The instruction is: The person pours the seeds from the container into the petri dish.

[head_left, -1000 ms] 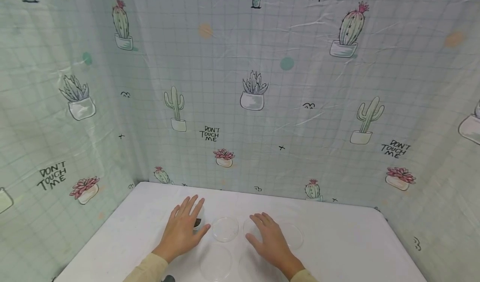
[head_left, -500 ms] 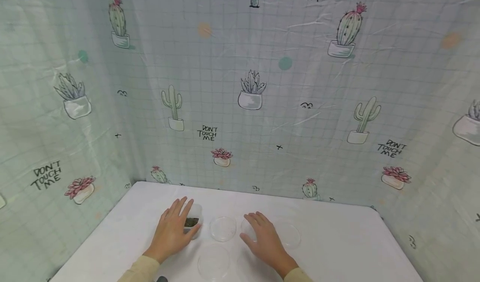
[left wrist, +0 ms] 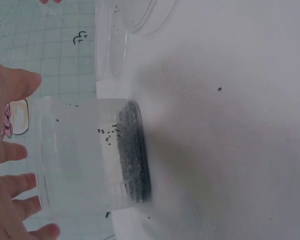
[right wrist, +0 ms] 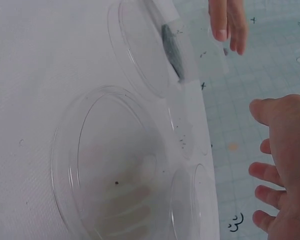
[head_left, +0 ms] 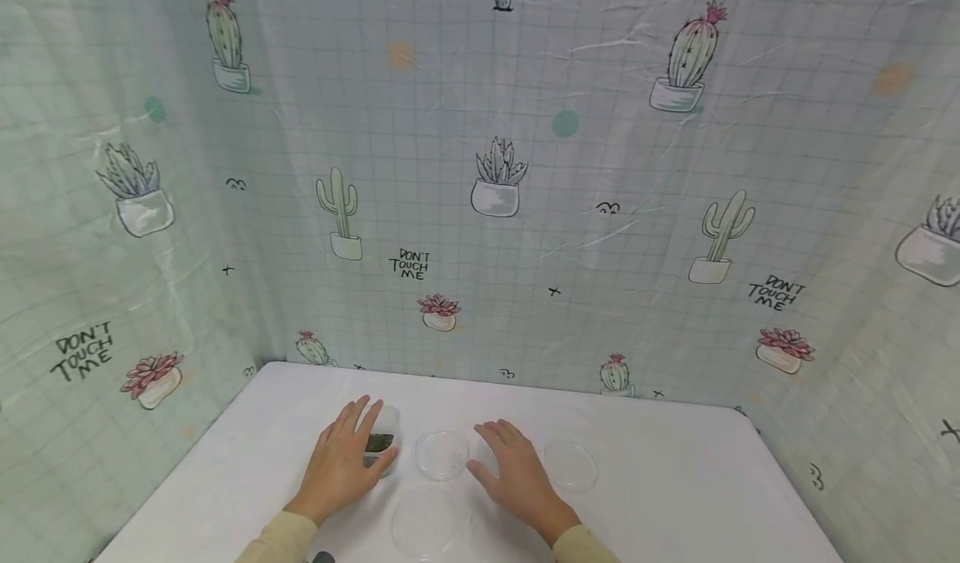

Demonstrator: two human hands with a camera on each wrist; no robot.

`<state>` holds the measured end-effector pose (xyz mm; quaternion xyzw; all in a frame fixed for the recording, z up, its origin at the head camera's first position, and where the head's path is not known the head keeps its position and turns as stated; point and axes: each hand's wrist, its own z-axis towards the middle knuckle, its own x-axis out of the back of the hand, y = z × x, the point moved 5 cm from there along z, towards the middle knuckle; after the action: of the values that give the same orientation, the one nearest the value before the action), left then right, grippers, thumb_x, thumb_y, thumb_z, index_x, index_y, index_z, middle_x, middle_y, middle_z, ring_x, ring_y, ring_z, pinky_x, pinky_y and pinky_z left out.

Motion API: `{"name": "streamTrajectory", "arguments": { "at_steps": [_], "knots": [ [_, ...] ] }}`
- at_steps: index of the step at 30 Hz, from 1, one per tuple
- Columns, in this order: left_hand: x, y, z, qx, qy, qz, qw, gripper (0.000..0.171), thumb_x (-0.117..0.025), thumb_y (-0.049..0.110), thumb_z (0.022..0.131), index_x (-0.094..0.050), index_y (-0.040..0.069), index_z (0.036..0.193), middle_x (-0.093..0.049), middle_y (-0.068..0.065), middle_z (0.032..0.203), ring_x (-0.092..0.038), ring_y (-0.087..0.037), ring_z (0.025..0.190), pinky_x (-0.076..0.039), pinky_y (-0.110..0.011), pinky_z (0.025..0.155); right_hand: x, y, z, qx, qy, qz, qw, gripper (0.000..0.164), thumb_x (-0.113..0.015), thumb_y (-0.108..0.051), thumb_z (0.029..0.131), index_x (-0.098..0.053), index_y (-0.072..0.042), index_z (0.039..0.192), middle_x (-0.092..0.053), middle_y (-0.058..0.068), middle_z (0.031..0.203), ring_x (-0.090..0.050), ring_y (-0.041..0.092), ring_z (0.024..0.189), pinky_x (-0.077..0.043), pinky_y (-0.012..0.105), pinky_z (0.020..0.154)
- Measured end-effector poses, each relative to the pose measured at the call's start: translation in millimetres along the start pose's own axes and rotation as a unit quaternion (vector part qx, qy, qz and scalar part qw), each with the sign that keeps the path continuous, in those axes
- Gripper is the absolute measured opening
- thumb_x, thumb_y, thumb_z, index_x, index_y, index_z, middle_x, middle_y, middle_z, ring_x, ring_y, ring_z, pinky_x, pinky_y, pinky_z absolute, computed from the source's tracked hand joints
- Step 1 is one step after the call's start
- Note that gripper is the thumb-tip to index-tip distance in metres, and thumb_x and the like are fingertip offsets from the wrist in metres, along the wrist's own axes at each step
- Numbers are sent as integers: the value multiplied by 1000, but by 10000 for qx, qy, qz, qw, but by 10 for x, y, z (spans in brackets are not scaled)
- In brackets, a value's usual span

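Note:
Near the left of the table, a clear plastic tub (left wrist: 72,155) stands upright, dark grainy matter (left wrist: 132,155) filling its bottom. My left hand (head_left: 333,470), fingers spread, hovers at the tub's near left side and hides part of it in the head view. In the left wrist view the fingertips lie close to the rim; contact cannot be made out. My right hand (head_left: 517,480) hangs over clear petri dishes with its fingers loosely bent and nothing held. One petri dish (right wrist: 112,150) lies below it, and another petri dish (head_left: 442,456) sits between both hands.
More shallow clear dishes lie about, including a right-hand dish (head_left: 570,465) and a front dish (head_left: 426,525). Small dark specks dot the white table (head_left: 675,480). A dark rounded object (head_left: 324,557) shows at the bottom edge. A cactus-print curtain (head_left: 450,130) encloses the table.
My left hand has shifted left, so more of the tub and its dark contents show. The right hand has moved slightly left over the dishes. The head view has turned a little.

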<state>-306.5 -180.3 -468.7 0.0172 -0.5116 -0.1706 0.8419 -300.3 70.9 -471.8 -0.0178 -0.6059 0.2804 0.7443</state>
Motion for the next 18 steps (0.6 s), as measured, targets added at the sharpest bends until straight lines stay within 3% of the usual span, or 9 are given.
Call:
{"name": "streamTrajectory", "arguments": {
  "at_steps": [9, 18],
  "knots": [
    [-15, -33, 8, 201, -172, -54, 9996, 76, -62, 52, 77, -38, 14, 138, -38, -14, 142, -36, -35, 130, -38, -58, 96, -37, -12, 53, 41, -35, 120, 9999, 54, -51, -51, 87, -47, -21, 132, -49, 2, 135, -37, 27, 131, -34, 53, 105],
    [-62, -99, -3, 355, -333, -167, 9987, 80, -62, 55, 77, -35, 14, 140, -35, -15, 143, -34, -34, 131, -40, -59, 91, -134, 29, 90, 57, 71, 409, 9991, 47, -55, -41, 88, -49, -19, 129, -51, 3, 131, -41, 28, 127, -38, 56, 100]
  ]
}}
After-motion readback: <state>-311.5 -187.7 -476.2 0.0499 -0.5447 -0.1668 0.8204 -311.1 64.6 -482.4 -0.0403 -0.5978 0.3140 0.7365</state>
